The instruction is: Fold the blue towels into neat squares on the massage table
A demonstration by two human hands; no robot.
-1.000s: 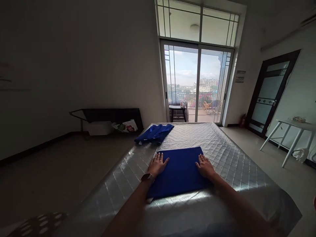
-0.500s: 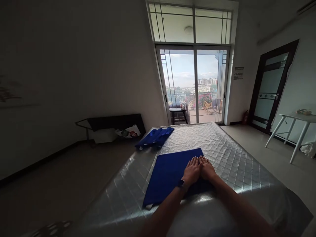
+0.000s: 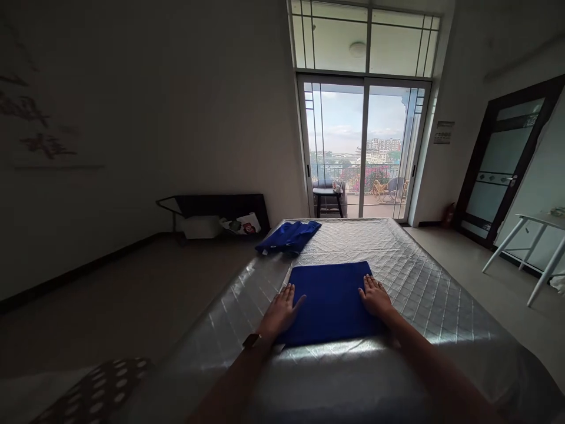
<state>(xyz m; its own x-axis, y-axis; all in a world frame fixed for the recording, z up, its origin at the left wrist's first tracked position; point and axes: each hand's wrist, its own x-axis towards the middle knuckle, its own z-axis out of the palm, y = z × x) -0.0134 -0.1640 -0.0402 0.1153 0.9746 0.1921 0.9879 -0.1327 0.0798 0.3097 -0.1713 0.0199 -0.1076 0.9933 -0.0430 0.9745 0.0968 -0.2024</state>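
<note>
A folded blue cloth [image 3: 332,306] lies flat, roughly square, on the mattress in its shiny quilted cover [image 3: 424,277]. My left hand [image 3: 282,307] rests on the cloth's left edge with the fingers stretched and the thumb apart; a watch sits on that wrist. On the right edge lies my right hand [image 3: 375,296], flat with its fingers extended. Farther off, at the mattress's left far side, is a second blue cloth [image 3: 289,237], rumpled in a loose heap. Whether either cloth is a garment I cannot tell.
Against the left wall stands a dark low bench [image 3: 220,206] with a white box [image 3: 200,227] and a plastic bag [image 3: 242,224]. A white stool [image 3: 541,221] stands at right. A polka-dot fabric [image 3: 103,388] lies at lower left. Sliding glass doors [image 3: 364,147] are beyond.
My left hand has moved from beside my right hand to the cloth's left edge. The hands are now apart. The cloth's left side looks straighter, and the view has turned slightly left.
</note>
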